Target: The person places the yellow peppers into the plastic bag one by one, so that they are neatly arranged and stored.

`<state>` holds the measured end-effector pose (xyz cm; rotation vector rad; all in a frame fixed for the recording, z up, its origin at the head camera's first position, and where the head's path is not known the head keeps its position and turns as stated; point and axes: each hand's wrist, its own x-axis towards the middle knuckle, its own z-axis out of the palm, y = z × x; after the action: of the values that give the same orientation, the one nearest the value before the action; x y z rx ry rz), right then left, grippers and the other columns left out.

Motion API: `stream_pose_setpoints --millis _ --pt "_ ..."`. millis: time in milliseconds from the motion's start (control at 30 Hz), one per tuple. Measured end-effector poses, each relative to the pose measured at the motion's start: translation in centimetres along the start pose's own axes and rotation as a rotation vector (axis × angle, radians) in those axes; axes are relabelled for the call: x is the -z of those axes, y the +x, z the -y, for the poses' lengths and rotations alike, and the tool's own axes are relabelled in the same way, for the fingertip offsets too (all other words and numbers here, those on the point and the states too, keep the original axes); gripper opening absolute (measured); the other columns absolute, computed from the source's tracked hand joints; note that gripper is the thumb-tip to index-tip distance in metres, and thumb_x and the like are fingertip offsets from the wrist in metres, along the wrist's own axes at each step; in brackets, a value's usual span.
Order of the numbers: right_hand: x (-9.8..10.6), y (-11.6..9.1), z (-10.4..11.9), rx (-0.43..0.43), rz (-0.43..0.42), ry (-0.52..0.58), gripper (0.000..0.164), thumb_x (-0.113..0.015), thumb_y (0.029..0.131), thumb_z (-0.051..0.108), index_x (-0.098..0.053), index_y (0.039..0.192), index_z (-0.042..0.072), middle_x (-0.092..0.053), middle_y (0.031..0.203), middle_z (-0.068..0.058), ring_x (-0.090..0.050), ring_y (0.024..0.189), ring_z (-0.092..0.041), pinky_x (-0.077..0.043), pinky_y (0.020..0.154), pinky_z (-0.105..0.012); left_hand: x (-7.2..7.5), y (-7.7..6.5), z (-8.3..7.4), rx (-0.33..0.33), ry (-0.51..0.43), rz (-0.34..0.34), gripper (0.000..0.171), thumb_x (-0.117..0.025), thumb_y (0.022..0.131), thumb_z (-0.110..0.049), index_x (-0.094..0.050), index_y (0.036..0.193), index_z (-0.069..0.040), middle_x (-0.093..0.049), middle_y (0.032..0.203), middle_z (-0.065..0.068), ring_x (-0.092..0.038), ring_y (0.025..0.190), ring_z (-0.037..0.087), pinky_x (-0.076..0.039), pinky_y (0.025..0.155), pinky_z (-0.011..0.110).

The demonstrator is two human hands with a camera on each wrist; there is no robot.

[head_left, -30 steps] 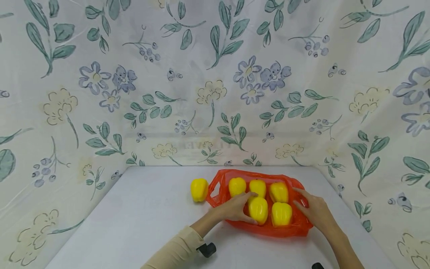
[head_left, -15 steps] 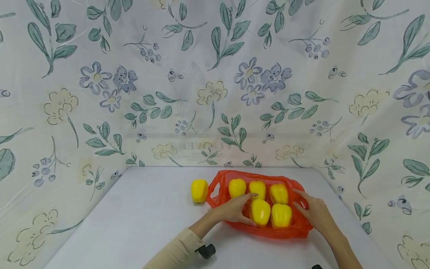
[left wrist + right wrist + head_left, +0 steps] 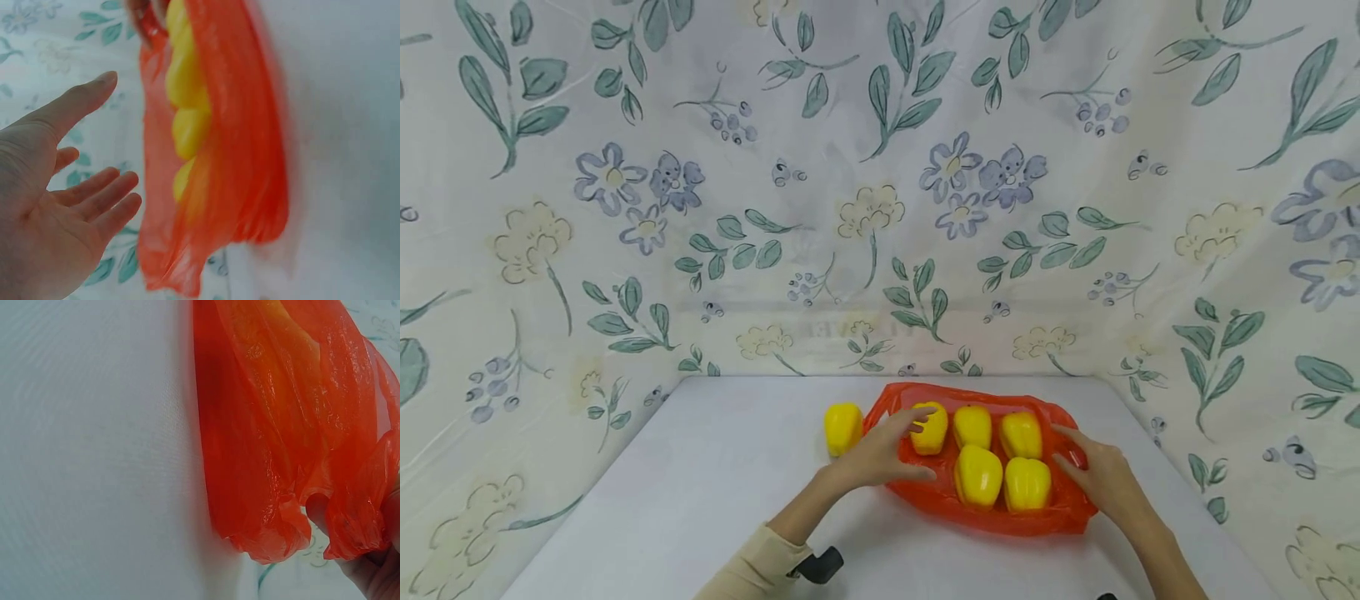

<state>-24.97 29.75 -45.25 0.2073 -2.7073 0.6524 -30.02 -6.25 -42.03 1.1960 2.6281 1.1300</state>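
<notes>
A red plastic bag (image 3: 970,517) lies on the table with its mouth spread, and several yellow bell peppers stand inside in two rows. The front row holds a left pepper (image 3: 978,477) and a right pepper (image 3: 1027,485). My left hand (image 3: 874,454) hovers over the bag's left end, fingers spread and holding nothing; its palm (image 3: 69,212) faces the bag in the left wrist view. At the bag's right end, my right hand (image 3: 1108,475) grips the edge, with plastic (image 3: 356,519) running between thumb and fingers. The left hand partly covers the back-left pepper (image 3: 931,433).
One more yellow bell pepper (image 3: 843,427) stands on the white table (image 3: 700,500) just left of the bag. A floral-patterned curtain (image 3: 820,250) rises behind the table and along both sides.
My left hand has let go of the front-left pepper and moved left, away from it. That pepper sits slightly further right in the bag. The right hand stays at the bag's right edge.
</notes>
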Motion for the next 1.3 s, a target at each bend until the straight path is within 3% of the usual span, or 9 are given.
stream_pose_setpoints --millis 167,333,533,733,967,1300 --pt "0.0 0.0 0.1 0.000 0.007 0.005 0.050 -0.073 0.087 0.017 -0.058 0.134 0.010 -0.070 0.112 -0.022 -0.062 0.080 -0.020 -0.061 0.071 -0.036 3.6 -2.0 0.5 -0.039 0.000 -0.116 0.084 -0.082 0.078 -0.038 -0.038 0.148 -0.025 -0.051 0.143 -0.001 -0.053 0.130 0.025 -0.049 0.104 0.048" --pt "0.0 -0.1 0.1 0.006 0.006 0.015 0.049 -0.072 0.088 0.017 -0.057 0.134 0.010 -0.069 0.114 -0.023 -0.064 0.085 -0.024 -0.061 0.074 -0.040 6.3 -3.7 1.6 0.026 0.038 -0.223 0.084 -0.084 0.077 -0.033 -0.040 0.148 -0.025 -0.048 0.147 0.000 -0.051 0.132 0.027 -0.045 0.107 0.054" --pt "-0.1 -0.1 -0.1 0.026 -0.003 0.012 0.048 -0.073 0.087 0.016 -0.058 0.132 0.009 -0.070 0.110 -0.023 -0.063 0.079 -0.021 -0.061 0.072 -0.038 7.9 -5.6 3.8 0.121 0.094 -0.279 0.087 -0.085 0.076 -0.029 -0.039 0.149 -0.019 -0.042 0.152 0.009 -0.047 0.134 0.033 -0.043 0.107 0.057" --pt "-0.1 0.0 -0.1 0.012 0.009 0.011 0.048 -0.072 0.088 0.017 -0.058 0.133 0.010 -0.069 0.113 -0.023 -0.064 0.082 -0.023 -0.061 0.074 -0.040 8.6 -6.6 6.4 0.215 0.109 -0.276 0.089 -0.084 0.076 -0.034 -0.036 0.150 -0.020 -0.040 0.151 0.015 -0.044 0.134 0.037 -0.042 0.107 0.060" --pt "-0.1 -0.1 -0.1 0.010 0.005 0.016 0.048 -0.072 0.088 0.017 -0.058 0.133 0.009 -0.068 0.116 -0.024 -0.067 0.091 -0.031 -0.061 0.075 -0.042 8.1 -7.1 8.6 0.298 0.102 -0.223 0.093 -0.084 0.076 -0.033 -0.033 0.152 -0.018 -0.037 0.152 0.019 -0.044 0.132 0.041 -0.044 0.106 0.059" --pt "-0.2 0.1 -0.3 0.029 -0.008 0.010 0.048 -0.072 0.088 0.016 -0.057 0.133 0.009 -0.068 0.116 -0.025 -0.069 0.089 -0.030 -0.060 0.076 -0.042 7.3 -6.8 11.6 0.325 0.042 -0.165 0.098 -0.084 0.075 -0.031 -0.028 0.154 -0.016 -0.032 0.154 0.023 -0.039 0.134 0.048 -0.039 0.107 0.064"
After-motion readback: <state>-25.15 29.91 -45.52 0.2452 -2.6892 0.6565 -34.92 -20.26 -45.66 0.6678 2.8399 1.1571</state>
